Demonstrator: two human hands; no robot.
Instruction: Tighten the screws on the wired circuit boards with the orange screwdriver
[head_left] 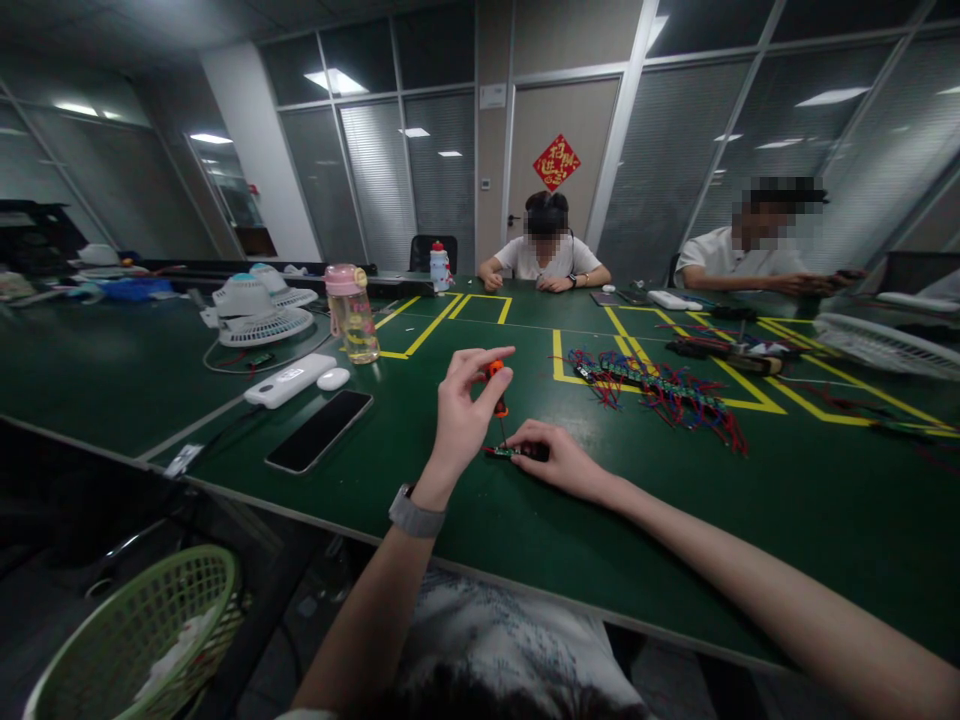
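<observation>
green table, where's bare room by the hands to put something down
Bare green table lies right of the right hand on its small board, below the wire pile, to the near edge. A smaller bare strip runs between the phone and the left hand with its screwdriver. Crowded: around the fans and bottle, and the far right.

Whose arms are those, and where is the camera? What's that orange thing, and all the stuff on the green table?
The camera sits on a person's head and looks down, so those arms are their own. The left hand pinches a small orange screwdriver, held upright. The right hand holds a tiny board down on the green table. Nearby are a phone, a bottle, two fans and a pile of wired boards. Two other people sit across the table.
</observation>
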